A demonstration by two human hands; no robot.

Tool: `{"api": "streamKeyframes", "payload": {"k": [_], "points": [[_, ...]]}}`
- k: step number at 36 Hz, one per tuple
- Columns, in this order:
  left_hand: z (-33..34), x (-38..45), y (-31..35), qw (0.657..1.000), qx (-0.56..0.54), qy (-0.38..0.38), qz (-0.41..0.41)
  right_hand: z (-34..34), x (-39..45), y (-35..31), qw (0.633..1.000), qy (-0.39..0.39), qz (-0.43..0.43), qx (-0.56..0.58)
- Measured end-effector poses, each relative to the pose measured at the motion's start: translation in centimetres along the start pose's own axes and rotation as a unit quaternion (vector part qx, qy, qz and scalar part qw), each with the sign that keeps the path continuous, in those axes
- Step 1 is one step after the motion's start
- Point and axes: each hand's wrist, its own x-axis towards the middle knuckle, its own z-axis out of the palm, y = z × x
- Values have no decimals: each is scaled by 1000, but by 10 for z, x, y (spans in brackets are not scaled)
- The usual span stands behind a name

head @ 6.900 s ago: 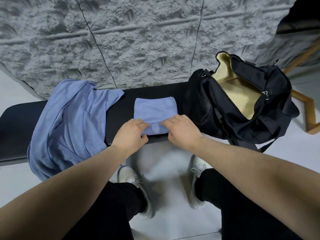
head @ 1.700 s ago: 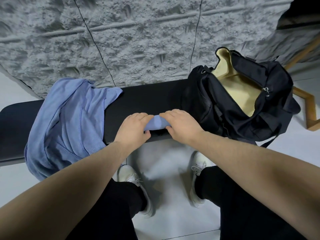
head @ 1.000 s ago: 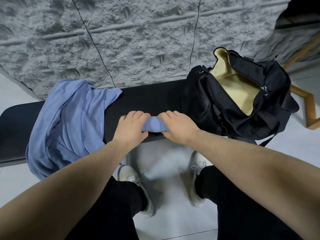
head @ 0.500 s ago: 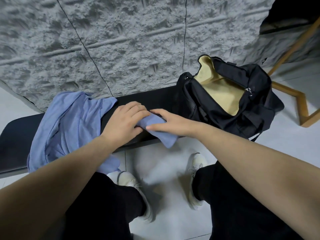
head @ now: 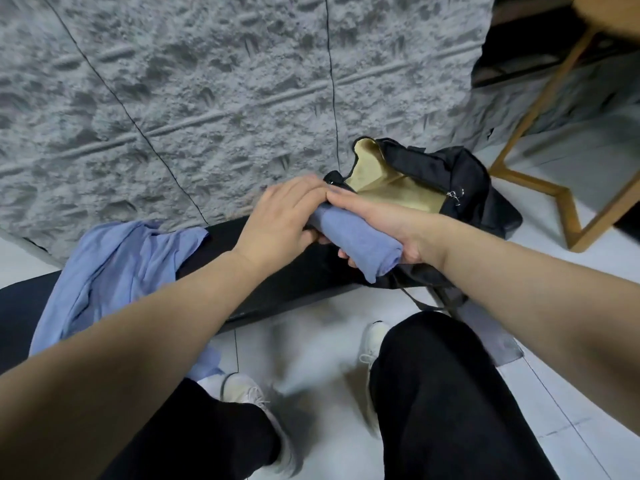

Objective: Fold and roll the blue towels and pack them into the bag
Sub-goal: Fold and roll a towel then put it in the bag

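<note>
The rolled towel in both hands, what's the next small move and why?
Probably carry the rolled towel a little further right and lower it into the black bag. Both the left hand and right hand grip it clear of the bench, and the bag's mouth gapes open just beyond it.

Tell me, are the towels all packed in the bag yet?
Not yet. One rolled towel is done, held by the left hand and right hand beside the open bag. The blue pile on the bench still needs folding.
</note>
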Motion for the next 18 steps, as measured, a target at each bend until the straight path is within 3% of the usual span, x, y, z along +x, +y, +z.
{"api": "streamKeyframes", "payload": {"k": [4,9,18], "points": [[10,19,19,998,-29,-15,-62,-30,-15,-7,999,51,-2,-13],[22,42,29,985,-72,-20,-157,-79,-25,-17,991,115,66,-34],[49,94,32,939,-61,-117,-318,-134,-7,-28,940,154,140,-270]]}}
